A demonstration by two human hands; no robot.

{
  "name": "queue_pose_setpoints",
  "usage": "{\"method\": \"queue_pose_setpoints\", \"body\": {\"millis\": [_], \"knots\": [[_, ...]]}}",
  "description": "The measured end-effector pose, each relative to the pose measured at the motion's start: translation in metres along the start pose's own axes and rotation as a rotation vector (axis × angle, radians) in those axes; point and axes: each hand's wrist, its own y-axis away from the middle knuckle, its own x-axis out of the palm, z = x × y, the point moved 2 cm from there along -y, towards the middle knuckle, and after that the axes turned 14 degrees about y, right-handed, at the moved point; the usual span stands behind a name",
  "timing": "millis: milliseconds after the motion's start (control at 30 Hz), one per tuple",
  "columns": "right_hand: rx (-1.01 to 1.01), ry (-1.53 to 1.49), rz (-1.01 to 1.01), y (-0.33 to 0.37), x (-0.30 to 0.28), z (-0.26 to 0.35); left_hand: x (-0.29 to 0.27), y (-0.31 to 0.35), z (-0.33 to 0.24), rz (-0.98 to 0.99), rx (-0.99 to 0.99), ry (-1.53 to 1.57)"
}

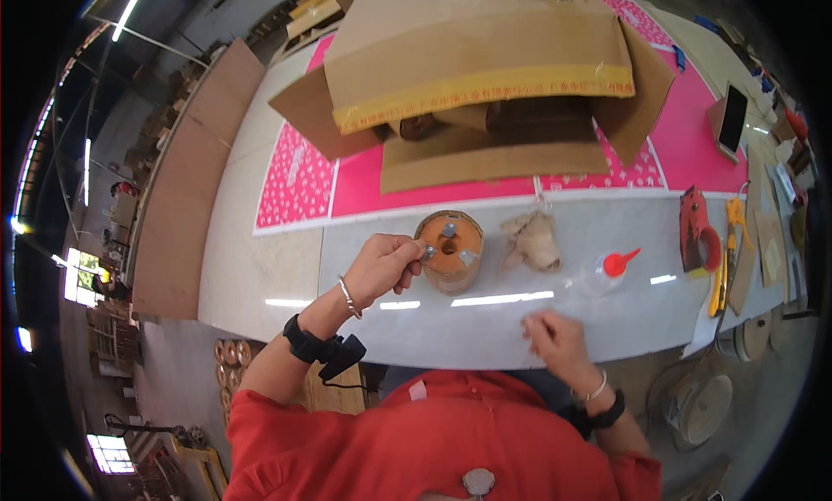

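A round spool (453, 277) stands upright on the grey tabletop, with an orange-brown end face, a dark centre hole and small grey patches around it. My left hand (380, 269) reaches in from its left side. Its thumb and forefinger are pinched at one small grey patch (429, 252) on the spool's rim. My right hand (559, 345) is over the table's near edge, right of the spool. Those fingers are curled together, and whatever they may hold is hidden. A crumpled tan cloth (533, 240) lies just right of the spool.
Behind, a large open cardboard box (485, 59) rests on a pink printed sheet (364, 189). Toward the right are a red-capped squeeze bottle (614, 267), a red tape dispenser (696, 228), a yellow-handled knife (717, 284) and a propped phone (732, 120). A wooden board (186, 189) stands at left.
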Motion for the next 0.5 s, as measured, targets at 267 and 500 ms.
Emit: {"method": "queue_pose_setpoints", "body": {"millis": [267,500], "knots": [[-0.266,0.375,-0.059,-0.070,0.019,0.088,-0.015,0.016,0.038,0.046,0.022,-0.114],[-0.331,0.569,-0.103,-0.072,0.036,0.096,-0.015,0.028,0.035,0.086,0.080,-0.148]]}}
